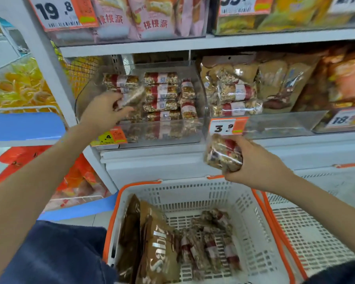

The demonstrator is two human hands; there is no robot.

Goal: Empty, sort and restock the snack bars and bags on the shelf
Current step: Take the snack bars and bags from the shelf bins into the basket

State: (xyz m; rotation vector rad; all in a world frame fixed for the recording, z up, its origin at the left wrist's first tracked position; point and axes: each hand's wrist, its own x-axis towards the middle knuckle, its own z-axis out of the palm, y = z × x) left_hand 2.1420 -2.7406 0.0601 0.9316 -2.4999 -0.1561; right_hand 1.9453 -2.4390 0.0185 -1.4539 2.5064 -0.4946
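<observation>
My left hand (104, 112) reaches into the clear shelf bin (164, 132) and grips a nut snack bar (132, 97) in clear wrap at the left of the stacked bars (161, 95). My right hand (254, 162) grips a bundle of wrapped nut bars (221, 154) in front of the shelf edge, just below the 3.9 price tag (223, 127). Below, a white basket with an orange rim (246, 203) holds several loose bars (209, 242) and brown snack bags (156, 247).
The neighbouring bin to the right holds more nut bars (236, 93) and brown bags (283, 83). Pink packs (152, 17) fill the shelf above. A second white basket (312, 232) stands to the right. Orange packs (76, 181) lie in a low rack at left.
</observation>
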